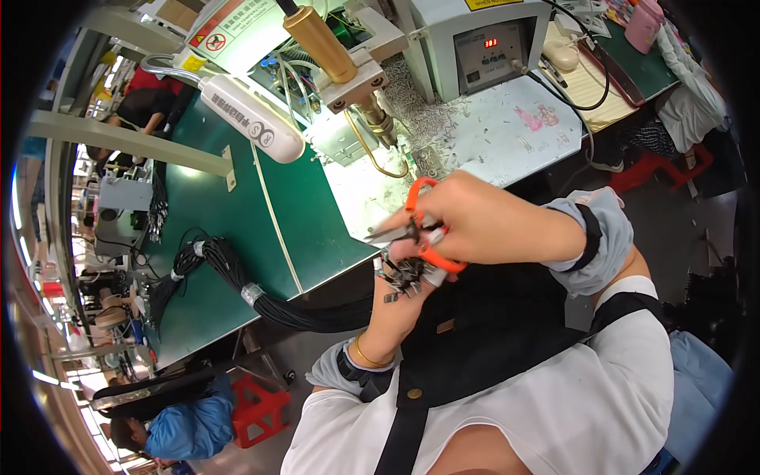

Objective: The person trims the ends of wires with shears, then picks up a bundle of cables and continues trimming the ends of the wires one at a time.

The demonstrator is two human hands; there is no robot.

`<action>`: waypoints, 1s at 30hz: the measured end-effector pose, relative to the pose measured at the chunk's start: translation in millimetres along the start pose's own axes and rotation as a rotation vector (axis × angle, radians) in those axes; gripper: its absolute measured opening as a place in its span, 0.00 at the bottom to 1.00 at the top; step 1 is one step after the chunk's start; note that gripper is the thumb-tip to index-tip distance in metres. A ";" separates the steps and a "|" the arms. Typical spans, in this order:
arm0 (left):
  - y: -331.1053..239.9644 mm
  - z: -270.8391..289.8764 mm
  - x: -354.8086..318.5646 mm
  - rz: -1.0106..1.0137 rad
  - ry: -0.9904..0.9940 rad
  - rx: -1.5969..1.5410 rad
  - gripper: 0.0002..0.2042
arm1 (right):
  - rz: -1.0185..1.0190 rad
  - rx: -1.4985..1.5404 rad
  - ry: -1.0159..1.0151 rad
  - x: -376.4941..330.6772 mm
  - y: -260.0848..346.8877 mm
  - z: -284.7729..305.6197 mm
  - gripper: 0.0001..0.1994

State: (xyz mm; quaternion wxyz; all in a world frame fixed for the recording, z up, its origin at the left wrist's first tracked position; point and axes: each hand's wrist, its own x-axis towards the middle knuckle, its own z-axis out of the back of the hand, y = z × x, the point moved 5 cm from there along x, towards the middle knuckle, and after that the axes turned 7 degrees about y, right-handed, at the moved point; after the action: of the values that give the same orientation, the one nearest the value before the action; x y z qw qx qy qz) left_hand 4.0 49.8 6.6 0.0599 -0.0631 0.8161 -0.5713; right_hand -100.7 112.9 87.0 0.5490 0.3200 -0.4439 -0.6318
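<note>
Your right hand is closed around a pair of orange-handled scissors, fingers through the loops, with the metal blades pointing left and only slightly parted. Your left hand comes up from below with its fingers curled tight around a cluster of small black wire ends with metal terminals; the cluster sits just beneath the scissors, touching or almost touching the lower orange loop, and the blade tips lie just above and to the left of it. Whether the blades have hold of a wire, you cannot tell from this view. A thin gold bracelet circles your left wrist, and grey sleeve covers sit on both forearms over a black apron.

Both hands hover over the near edge of the green workbench. A thick bundle of black cables, wrapped with pale tape, runs from the left of the bench toward your left hand. Beyond your hands, a press machine with a brass cylinder stands on a white mat littered with small metal scraps. A white cylindrical lamp hangs to its left. Far left, other people sit at another bench
</note>
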 end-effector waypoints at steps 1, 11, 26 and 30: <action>1.9 2.3 -0.2 0.020 -0.032 -0.052 0.10 | -0.052 0.129 -0.007 -0.6 -3.5 -1.3 0.14; 6.4 18.7 -7.3 0.205 -0.068 0.130 0.17 | 0.401 -0.419 -0.063 -15.3 0.2 -17.9 0.22; 26.6 48.8 -27.6 -0.117 -0.241 0.205 0.18 | 0.700 -0.595 -0.449 -28.9 19.3 -20.1 0.22; 20.0 45.3 -18.3 0.043 -0.229 -0.001 0.14 | 0.386 -0.462 -0.038 -18.1 -7.6 -35.3 0.18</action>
State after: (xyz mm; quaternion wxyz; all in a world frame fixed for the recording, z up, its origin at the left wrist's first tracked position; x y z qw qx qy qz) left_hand 29.1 17.8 -27.1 0.1651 -0.1104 0.8053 -0.5586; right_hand -68.8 123.2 64.4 0.7088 0.0847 -0.3511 -0.6059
